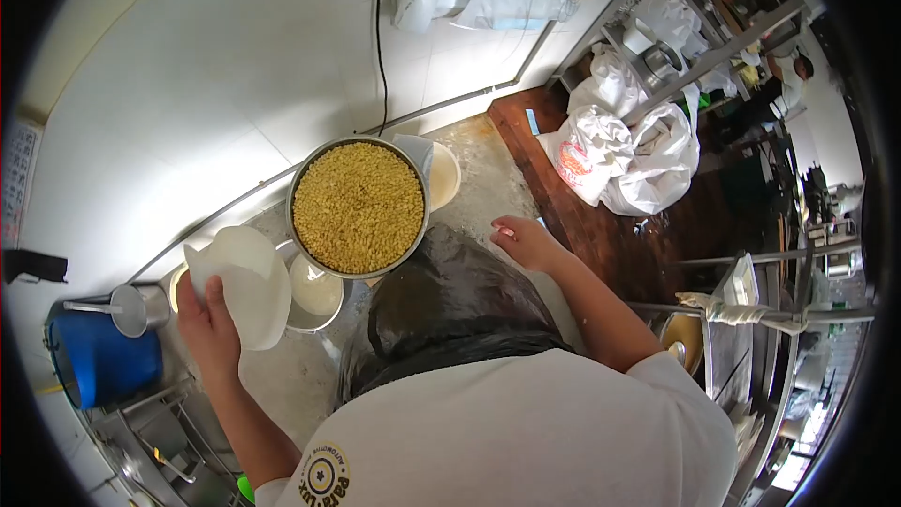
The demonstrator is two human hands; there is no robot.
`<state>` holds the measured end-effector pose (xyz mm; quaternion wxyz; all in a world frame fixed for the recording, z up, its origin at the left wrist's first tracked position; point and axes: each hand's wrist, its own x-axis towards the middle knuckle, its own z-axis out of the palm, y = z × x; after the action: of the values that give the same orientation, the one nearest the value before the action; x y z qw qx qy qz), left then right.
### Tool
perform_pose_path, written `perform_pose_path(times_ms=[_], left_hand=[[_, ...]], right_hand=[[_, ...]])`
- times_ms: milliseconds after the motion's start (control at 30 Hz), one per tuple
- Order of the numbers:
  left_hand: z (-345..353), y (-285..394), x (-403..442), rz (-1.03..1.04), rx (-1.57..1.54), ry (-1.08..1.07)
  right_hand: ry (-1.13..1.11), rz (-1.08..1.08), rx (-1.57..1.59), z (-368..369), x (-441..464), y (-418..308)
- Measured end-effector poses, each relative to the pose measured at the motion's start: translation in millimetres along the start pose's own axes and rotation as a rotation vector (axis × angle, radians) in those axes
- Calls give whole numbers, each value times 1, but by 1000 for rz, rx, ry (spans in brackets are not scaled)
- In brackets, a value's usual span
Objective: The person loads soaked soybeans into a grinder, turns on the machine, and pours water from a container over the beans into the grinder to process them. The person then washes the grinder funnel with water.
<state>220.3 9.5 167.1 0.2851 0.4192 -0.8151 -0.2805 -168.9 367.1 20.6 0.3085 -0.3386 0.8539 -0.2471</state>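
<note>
My left hand grips a thin white sheet or flexible scoop by its edge, held above a metal pot with pale contents. A large round metal pan full of yellow grains stands in front of me. Off to the right of the pan, my right hand has its fingers curled in; whether something small is inside them cannot be made out. It touches neither the pan nor the sheet.
A pale bucket is behind the pan. White sacks lie at the right by metal shelving. At the left are a blue bin and a metal ladle. Another person is far right.
</note>
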Motion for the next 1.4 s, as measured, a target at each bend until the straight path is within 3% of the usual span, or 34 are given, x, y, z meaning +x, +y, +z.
perform_pose_path(times_ms=[100, 367, 567, 667, 767, 800, 933, 1067, 1233, 1400], left_hand=[[7, -17, 7, -28, -116, 36], [13, -6, 21, -71, -58, -6], [17, 31, 27, 65, 39, 4], [25, 60, 31, -9, -31, -38], [24, 108, 47, -92, 191, -141], [26, 121, 50, -142, 281, -239], [45, 142, 54, -54, 247, -237], [52, 155, 44, -144, 316, -250], [58, 139, 9, -160, 267, -142], [67, 126, -16, -362, -104, 76]], right_hand=[[46, 25, 15, -3, -2, -1], [98, -79, 66, -2, 35, -7], [30, -187, 94, -10, 89, -24], [-16, -248, 108, -5, 119, -37], [-105, -291, 216, -7, 145, -71], [-163, -399, 112, 1, 157, -76], [-205, -724, -208, 30, 184, -99], [-333, -678, -398, 36, 192, -108], [-250, -869, -328, 50, 198, -73], [-250, -883, -224, 45, 195, -80]])
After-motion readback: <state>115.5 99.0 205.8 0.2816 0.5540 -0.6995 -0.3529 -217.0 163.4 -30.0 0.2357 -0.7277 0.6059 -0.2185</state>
